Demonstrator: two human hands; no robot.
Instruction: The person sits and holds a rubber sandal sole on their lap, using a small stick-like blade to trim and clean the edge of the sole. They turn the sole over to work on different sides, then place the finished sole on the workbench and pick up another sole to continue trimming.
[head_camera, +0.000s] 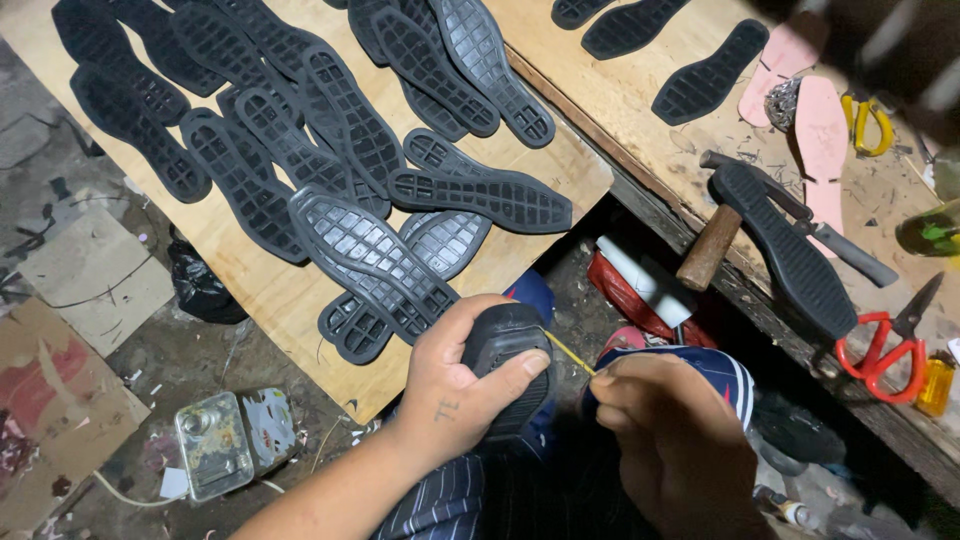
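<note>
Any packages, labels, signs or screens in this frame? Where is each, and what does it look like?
Metal tin: on the floor at lower left, rectangular, silver, lid open.
Printed lid: hinged beside the tin, red and pale print, too small to make out.
Red bag: under the bench, crumpled, holding a white roll.
No signs or screens.

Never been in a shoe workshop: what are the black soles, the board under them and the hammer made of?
Soles: likely moulded rubber, matte black with a gridded tread. Board: pale plywood by its look, bare grain, unvarnished. Hammer: brown wooden handle; its dark head looks like metal, partly hidden by a sole.
</note>
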